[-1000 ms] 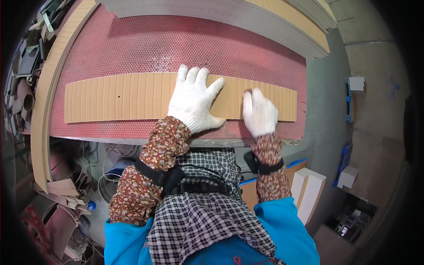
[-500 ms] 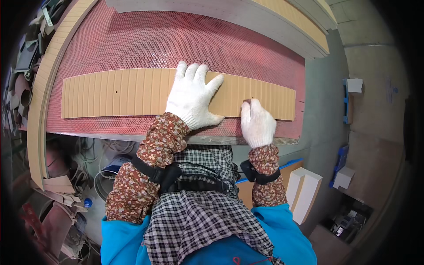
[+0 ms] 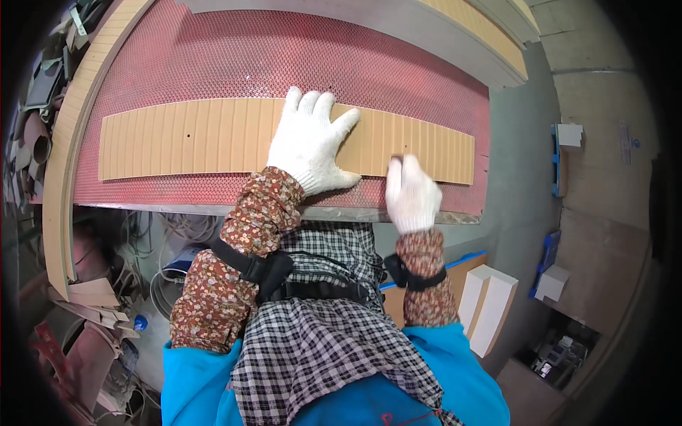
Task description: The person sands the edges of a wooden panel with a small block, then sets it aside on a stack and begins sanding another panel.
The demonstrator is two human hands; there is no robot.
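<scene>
A long tan grooved panel (image 3: 227,135) with a small dark hole near each end lies across a red textured mat (image 3: 234,53). My left hand (image 3: 309,145), in a white knit glove, rests flat on the panel's middle, fingers spread and pointing away from me. To its right, my gloved right hand (image 3: 413,195) is closed at the panel's near edge, just below the right-hand hole. A thin reddish-brown edge shows at its fingertips; what it belongs to is hidden by the fingers.
Pale boards with tan faces (image 3: 476,32) stand along the table's far side. A long tan strip (image 3: 67,163) borders the left. Scrap pieces (image 3: 92,312) and a bucket (image 3: 170,284) are on the floor at left. White blocks (image 3: 490,305) stand low at right.
The panel and table appear slightly higher in the picture. My right hand has shifted a little toward me relative to the panel, uncovering more around the right hole. My left hand keeps its place.
</scene>
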